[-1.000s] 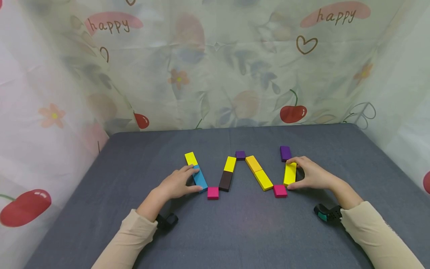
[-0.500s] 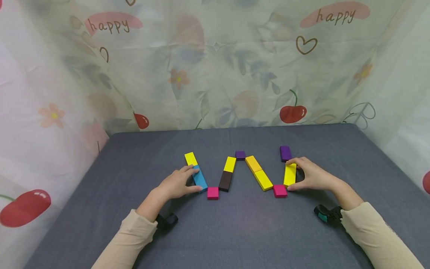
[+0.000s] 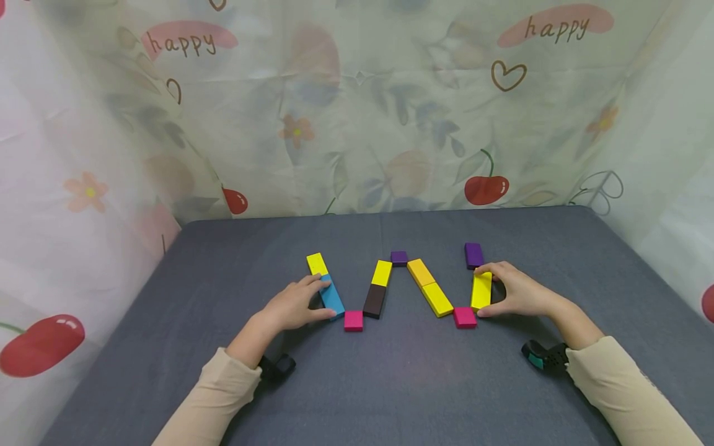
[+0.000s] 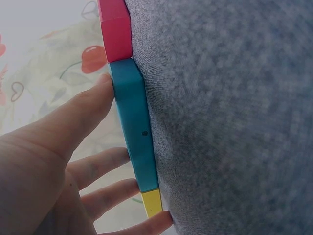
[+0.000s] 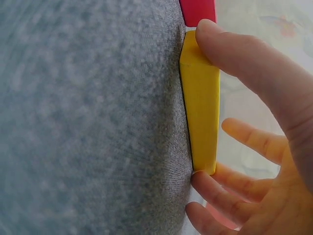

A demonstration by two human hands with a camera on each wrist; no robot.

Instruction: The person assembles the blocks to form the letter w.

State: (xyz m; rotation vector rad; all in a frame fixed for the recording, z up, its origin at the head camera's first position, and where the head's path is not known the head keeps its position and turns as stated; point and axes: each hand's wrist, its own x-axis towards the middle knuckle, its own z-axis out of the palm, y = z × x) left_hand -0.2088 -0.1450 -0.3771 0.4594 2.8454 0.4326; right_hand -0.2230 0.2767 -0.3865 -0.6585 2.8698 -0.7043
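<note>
My left hand [image 3: 295, 303] lies over the blue block [image 3: 333, 296], fingers spread. In the left wrist view its thumb touches the block's near end and the fingertips rest along its upper edge, one reaching a yellow block [image 4: 152, 202]. My right hand [image 3: 519, 290] pinches another yellow block [image 3: 481, 291] lengthwise, thumb at the near end and fingers at the far end. Pink blocks lie beside both: one [image 3: 354, 321] next to the blue block, one [image 3: 465, 318] next to the pinched yellow block. A purple block [image 3: 473, 255] touches or nearly touches its far end.
Between the hands, a yellow block [image 3: 382, 273], a dark brown block [image 3: 375, 301], a small purple block [image 3: 399, 258], an orange-yellow block [image 3: 421, 271] and a yellow block [image 3: 437, 300] continue a zigzag line. Grey cloth [image 3: 390, 384] covers the table; a printed curtain [image 3: 357, 111] hangs behind.
</note>
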